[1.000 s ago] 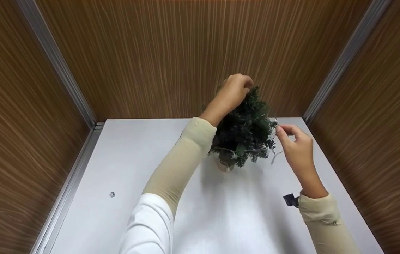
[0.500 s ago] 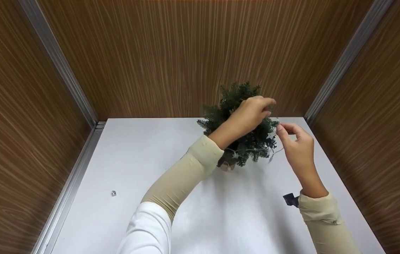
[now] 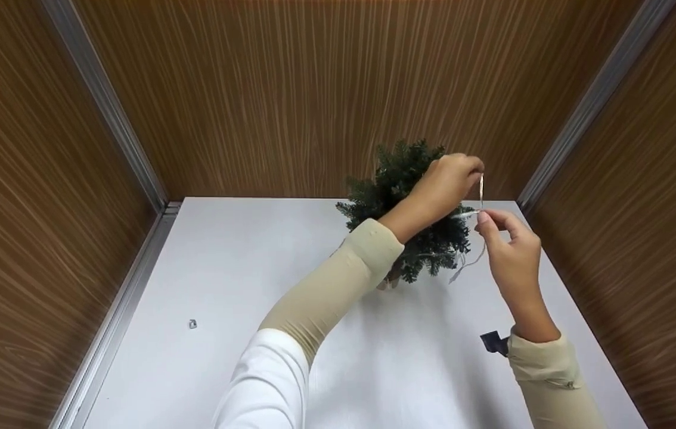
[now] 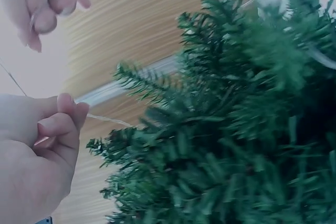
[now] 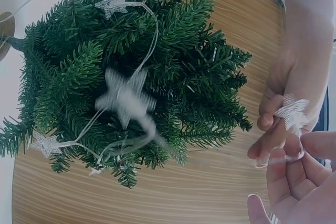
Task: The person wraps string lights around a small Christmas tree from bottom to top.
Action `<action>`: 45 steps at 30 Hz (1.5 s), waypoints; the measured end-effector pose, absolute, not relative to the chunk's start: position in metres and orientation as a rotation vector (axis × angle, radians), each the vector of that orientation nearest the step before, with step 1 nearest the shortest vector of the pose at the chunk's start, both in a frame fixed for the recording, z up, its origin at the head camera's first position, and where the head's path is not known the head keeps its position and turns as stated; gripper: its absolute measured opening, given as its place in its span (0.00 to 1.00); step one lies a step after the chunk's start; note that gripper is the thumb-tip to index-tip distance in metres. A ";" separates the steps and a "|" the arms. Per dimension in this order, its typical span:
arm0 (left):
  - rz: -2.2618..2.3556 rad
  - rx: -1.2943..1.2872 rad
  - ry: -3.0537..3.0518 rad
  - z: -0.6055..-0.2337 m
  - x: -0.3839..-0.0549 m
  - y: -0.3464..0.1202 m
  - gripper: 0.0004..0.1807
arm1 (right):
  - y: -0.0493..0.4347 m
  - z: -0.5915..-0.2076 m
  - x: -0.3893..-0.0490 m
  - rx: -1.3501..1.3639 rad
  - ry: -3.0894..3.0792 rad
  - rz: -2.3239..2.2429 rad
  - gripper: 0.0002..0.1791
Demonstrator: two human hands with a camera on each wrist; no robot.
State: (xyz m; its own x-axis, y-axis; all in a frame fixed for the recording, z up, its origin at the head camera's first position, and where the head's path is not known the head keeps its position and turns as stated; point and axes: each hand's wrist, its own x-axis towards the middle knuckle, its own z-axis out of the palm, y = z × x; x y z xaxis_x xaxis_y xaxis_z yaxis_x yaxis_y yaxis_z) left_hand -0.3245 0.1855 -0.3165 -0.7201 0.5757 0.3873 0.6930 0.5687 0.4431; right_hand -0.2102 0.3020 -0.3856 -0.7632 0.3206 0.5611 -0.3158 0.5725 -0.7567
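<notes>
A small artificial Christmas tree [image 3: 403,170] stands at the back of the white table, partly hidden by my left arm. A string of star lights [image 3: 481,190] runs along its branches. My left hand [image 3: 448,179] pinches the wire right of the treetop; below it, my right hand [image 3: 511,244] pinches the same string between thumb and forefinger. One stretch of wire is upright between the hands. In the right wrist view, a clear star [image 5: 294,113] hangs by the fingers, and a blurred star [image 5: 126,98] lies in front of the branches.
On the left of the table [image 3: 242,268] lies a small shiny object [image 3: 193,324], too small to make out. Wood-grain panels [image 3: 290,107] enclose the back and both sides. A loose wire end [image 3: 456,275] dangles at the tree's lower right.
My left hand has come from the treetop to the right and now pinches the wire, drawing it upward. My right hand keeps its pinch and has shifted slightly right.
</notes>
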 end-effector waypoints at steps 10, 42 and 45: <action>-0.813 -0.937 -2.566 -0.293 -0.354 0.190 0.15 | 0.294 -0.386 -0.204 -0.008 -2.168 1.163 0.16; -1.078 -0.704 -2.563 -0.285 -0.424 0.148 0.12 | 0.256 -0.384 -0.192 0.197 -2.178 1.148 0.06; -1.179 -0.670 -2.564 -0.287 -0.426 0.142 0.11 | 0.253 -0.381 -0.190 0.212 -2.178 1.135 0.06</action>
